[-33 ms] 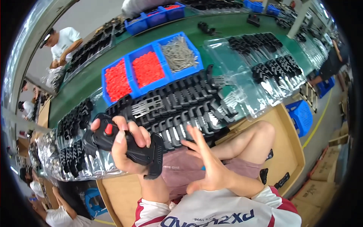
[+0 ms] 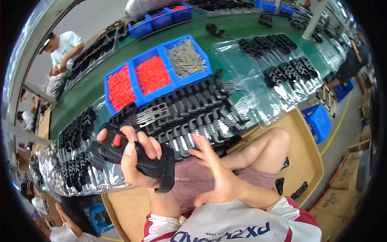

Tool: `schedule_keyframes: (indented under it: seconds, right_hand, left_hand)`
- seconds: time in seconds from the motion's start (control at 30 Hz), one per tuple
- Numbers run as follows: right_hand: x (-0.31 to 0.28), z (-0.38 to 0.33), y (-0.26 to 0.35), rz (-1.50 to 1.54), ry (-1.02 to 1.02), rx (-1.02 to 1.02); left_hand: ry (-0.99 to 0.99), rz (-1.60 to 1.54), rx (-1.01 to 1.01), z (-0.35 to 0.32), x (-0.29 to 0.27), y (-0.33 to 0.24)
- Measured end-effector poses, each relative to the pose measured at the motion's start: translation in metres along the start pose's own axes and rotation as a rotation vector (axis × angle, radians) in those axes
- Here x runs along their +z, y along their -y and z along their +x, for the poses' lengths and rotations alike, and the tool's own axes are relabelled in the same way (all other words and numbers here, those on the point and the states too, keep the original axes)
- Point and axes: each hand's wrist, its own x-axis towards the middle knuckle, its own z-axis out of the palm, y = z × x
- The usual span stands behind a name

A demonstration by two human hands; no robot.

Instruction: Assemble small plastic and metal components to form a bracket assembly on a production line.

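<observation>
My left hand (image 2: 135,159) is wrapped round a black plastic tool body (image 2: 151,164) with a ribbed end piece, holding it up over the table's near edge. A small red button-like part (image 2: 117,140) stands out from the top of the tool body, between my thumb and fingers. My right hand (image 2: 219,177) hovers above my lap with its fingers spread, apart from the tool body and with nothing in it. Just beyond both hands lie rows of black curved handle pieces (image 2: 189,139), with flat silver metal plates (image 2: 153,115) on top of them.
A blue three-part bin (image 2: 135,66) holds small red pieces (image 2: 152,74) and metal pins (image 2: 185,58). Black parts on clear plastic sheets lie left and right on the green table (image 2: 225,52). A cardboard tray (image 2: 306,161) surrounds my legs. A blue stool (image 2: 316,123) stands at right; people work at left.
The table and bins sit slightly further left in the picture. My right hand has shifted a little left, still spread. My left hand keeps its grip on the tool body.
</observation>
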Motion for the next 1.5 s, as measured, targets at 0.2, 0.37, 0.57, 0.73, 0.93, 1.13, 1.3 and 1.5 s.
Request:
schedule_keyframes:
  seconds: [0.2,0.37,0.57,0.73,0.93,1.13,1.3,1.5]
  right_hand:
    - [0.017,0.021,-0.006,-0.114,0.042,-0.15]
    - [0.035,0.026,0.008,-0.083,0.035,-0.097]
    - [0.027,-0.003,-0.006,-0.088,-0.08,-0.092]
    - [0.024,0.02,0.003,-0.103,-0.02,-0.197]
    - [0.026,0.02,0.002,-0.096,0.02,-0.058]
    - [0.002,-0.003,-0.009,-0.027,-0.128,-0.108]
    - [0.006,0.016,0.005,-0.148,-0.146,-0.329]
    - [-0.042,0.068,-0.003,0.682,-0.314,-0.242]
  left_hand:
    - [0.03,-0.09,-0.097,-0.018,-0.005,0.005]
    - [-0.025,-0.123,-0.058,-0.032,0.008,0.008]
    - [0.025,-0.121,-0.05,-0.013,0.002,-0.015]
    - [0.067,-0.091,-0.041,-0.025,0.01,0.002]
    - [0.011,-0.032,-0.004,-0.019,0.014,0.006]
    - [0.033,-0.063,0.072,0.008,0.014,0.001]
    - [0.062,0.046,-0.13,-0.021,0.033,0.031]
    - [0.396,0.526,-0.247,-0.024,0.02,0.029]
